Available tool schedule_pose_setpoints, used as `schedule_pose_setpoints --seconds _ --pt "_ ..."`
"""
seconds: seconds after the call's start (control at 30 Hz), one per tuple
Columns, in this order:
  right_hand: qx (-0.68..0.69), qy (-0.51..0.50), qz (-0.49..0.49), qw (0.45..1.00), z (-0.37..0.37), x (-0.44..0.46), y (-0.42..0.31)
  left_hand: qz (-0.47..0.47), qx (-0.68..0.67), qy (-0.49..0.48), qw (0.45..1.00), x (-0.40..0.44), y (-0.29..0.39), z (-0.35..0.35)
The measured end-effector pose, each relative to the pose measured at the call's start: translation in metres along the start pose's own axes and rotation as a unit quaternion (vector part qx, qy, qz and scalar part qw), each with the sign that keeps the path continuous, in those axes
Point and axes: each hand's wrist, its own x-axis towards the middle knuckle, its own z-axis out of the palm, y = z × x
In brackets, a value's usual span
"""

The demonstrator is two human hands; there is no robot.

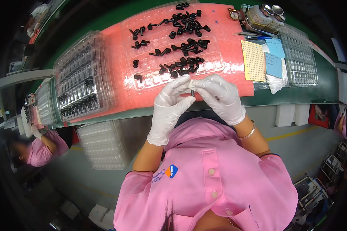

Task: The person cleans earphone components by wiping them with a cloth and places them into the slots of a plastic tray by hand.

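Observation:
My left hand (169,109) and my right hand (221,96), both in white gloves, meet at the table's front edge. Between their fingertips is a small black piece (192,92), mostly covered by the fingers; both hands are closed on it. Just beyond them a clear plastic tray (150,80) lies on the pink mat (117,57), with many black earbud-like pieces (189,46) scattered on it in loose groups. One black piece (138,78) lies apart near the tray's front left corner.
Stacked clear trays (81,73) at left hold rows of black pieces. At right are a yellow sheet (253,61), blue notes (274,63), pens (258,37), a watch (234,14), metal-lidded containers (260,19) and another tray stack (300,57). A co-worker (46,148) is at far left.

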Motion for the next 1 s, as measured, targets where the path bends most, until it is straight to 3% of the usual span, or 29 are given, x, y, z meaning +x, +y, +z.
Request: schedule_pose_setpoints --seconds 0.3,0.47,0.6,0.7,0.73,0.9,1.0 --pt "-0.141 -0.002 -0.024 0.99 0.012 -0.014 0.0 -0.02 -0.059 0.054 0.997 -0.002 -0.011 0.009" --pt "-0.245 -0.024 -0.044 0.968 0.008 -0.016 -0.004 0.027 0.001 0.073 0.997 0.0 -0.004 0.017" --pt "-0.213 0.08 -0.018 0.974 0.01 -0.01 0.004 0.066 0.075 0.074 0.992 0.0 -0.004 0.012" --pt "-0.173 0.023 -0.08 0.981 -0.001 -0.006 -0.007 0.111 0.164 0.071 0.978 0.002 -0.009 0.005" --pt "-0.152 -0.006 -0.11 0.982 -0.003 -0.007 -0.009 0.084 0.135 0.064 0.985 0.001 -0.01 0.004" --pt "-0.173 -0.029 -0.081 0.981 -0.002 -0.007 0.008 -0.007 0.005 0.057 0.998 -0.001 -0.005 -0.004" --pt "-0.15 -0.015 0.006 0.989 0.002 -0.007 0.016 -0.033 -0.032 0.064 0.997 0.0 -0.004 -0.004"
